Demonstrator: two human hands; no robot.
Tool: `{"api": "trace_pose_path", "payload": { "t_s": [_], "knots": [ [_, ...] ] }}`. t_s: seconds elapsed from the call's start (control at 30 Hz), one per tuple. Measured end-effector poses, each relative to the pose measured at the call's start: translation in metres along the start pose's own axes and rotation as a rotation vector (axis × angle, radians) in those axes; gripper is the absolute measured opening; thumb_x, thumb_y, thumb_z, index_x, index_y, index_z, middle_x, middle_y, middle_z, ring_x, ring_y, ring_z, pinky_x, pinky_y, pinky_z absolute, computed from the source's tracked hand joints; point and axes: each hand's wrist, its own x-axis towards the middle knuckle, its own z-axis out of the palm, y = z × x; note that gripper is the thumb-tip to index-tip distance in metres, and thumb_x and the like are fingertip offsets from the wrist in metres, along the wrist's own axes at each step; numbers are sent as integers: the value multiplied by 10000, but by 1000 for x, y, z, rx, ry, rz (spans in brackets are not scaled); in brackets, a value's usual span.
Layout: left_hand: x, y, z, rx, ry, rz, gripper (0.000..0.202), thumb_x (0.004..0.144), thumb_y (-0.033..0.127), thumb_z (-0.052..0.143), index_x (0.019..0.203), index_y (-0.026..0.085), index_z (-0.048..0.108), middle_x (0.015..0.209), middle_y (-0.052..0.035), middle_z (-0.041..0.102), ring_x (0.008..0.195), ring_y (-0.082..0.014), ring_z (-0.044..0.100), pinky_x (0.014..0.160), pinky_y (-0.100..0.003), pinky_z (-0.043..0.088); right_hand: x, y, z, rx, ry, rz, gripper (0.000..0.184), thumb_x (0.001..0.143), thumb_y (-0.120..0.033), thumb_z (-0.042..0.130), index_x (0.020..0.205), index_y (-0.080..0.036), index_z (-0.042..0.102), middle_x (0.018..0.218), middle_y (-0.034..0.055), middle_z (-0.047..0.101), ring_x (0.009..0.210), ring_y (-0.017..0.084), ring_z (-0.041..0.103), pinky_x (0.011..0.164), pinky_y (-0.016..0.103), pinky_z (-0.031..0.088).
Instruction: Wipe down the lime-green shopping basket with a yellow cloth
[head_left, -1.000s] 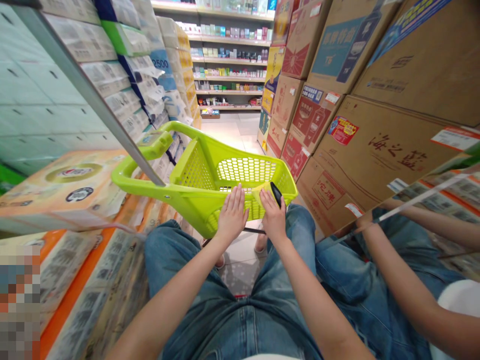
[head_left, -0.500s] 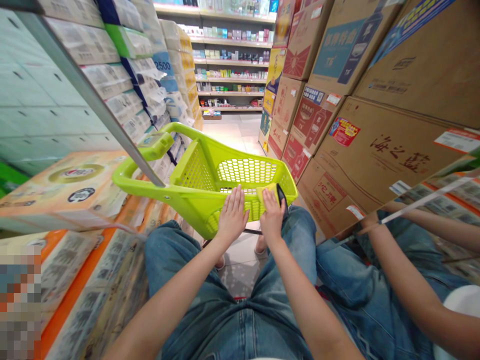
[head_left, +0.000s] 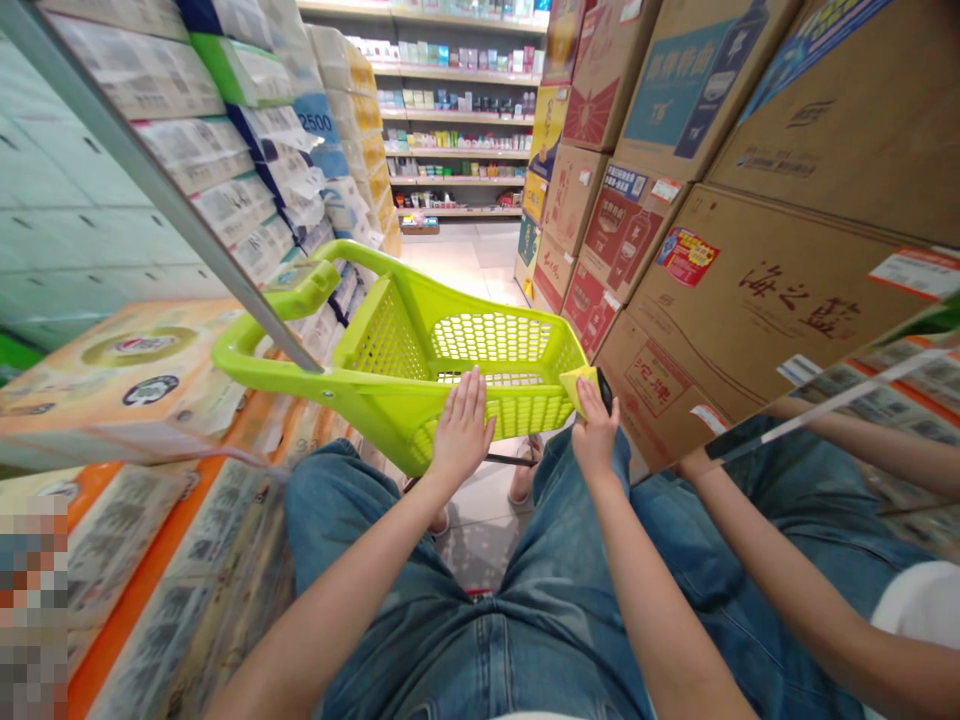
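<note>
Shop aisle point(head_left: 480, 255), green basket point(head_left: 420, 395) crosswise, handle point(head_left: 240, 368) leftward

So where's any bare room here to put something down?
Bare floor shows beyond the green cart, between stacked packs on the left, cartons on the right and the far shelves. Crowded: the cart's near side, taken by the left hand and right hand.
</note>
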Motion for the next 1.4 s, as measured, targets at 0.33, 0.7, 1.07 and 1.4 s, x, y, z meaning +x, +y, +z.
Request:
{"api": "trace_pose_path", "payload": {
  "t_s": [0.33,0.7,1.07,1.4],
  "knots": [
    [0,1,3,11,31,0,677,979,289,351,1553,13,119,1634,-180,141,1530,-262,53,1240,-460,179,-13,-113,34,21,-79,-120,758,760,4,373,1490,-195,403,1523,69,467,1449,177,357,1230,477,123],
    [-1,-1,0,-14,31,7,701,982,310,342,1566,53,53,1641,-149,131,1528,-258,91,1235,-458,184,-7,-31,1,-44,-63,-138,771,753,0,372,1480,-253,418,1489,55,512,1412,169,423,1223,519,110],
    [0,1,3,-17,40,-7,703,976,304,362,1561,31,81,1635,-173,134,1529,-262,66,1236,-473,190,-12,-89,31,-35,-53,-70,805,740,1,371,1515,-216,363,1524,66,467,1449,195,357,1219,504,163],
    [-1,-2,1,-5,20,8,682,984,312,332,1561,37,97,1643,-145,125,1531,-244,65,1242,-445,169,-13,-70,14,-31,-101,-247,759,779,14,363,1490,-249,399,1499,42,502,1423,153,403,1228,476,108]
  ]
}}
